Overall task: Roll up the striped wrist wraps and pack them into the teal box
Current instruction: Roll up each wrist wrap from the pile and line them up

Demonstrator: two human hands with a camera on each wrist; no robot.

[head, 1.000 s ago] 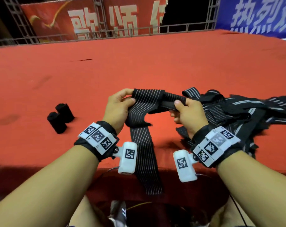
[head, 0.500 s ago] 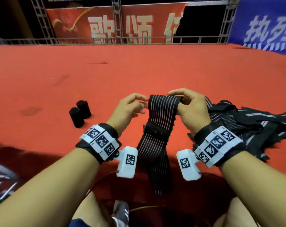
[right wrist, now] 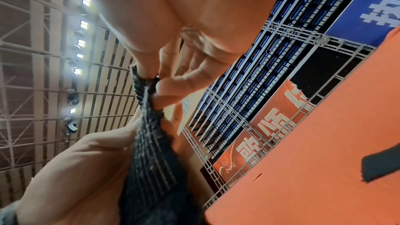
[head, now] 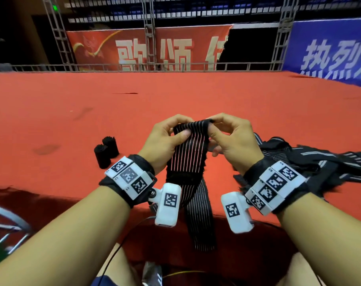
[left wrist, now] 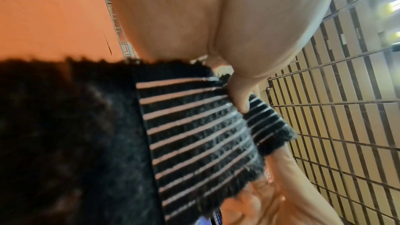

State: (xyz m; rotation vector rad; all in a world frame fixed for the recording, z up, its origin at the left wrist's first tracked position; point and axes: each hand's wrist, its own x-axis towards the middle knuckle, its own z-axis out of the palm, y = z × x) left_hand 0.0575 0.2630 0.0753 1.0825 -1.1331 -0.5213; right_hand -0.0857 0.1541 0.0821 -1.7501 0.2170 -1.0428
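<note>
The left hand (head: 165, 139) and the right hand (head: 233, 139) are both pinching the top end of one striped wrist wrap (head: 188, 162), held up above the red-covered bench (head: 175, 96). The left thumb is pressing on the striped face while the fingers are curling behind the top edge. The right thumb and forefinger are clamping the opposite top corner. The wrap is hanging down between the wrists, its tail trailing over the near bench edge. Two rolled wraps (head: 106, 150) are standing upright, touching each other, left of the left hand. A loose pile of unrolled wraps (head: 311, 162) is lying right of the right hand.
</note>
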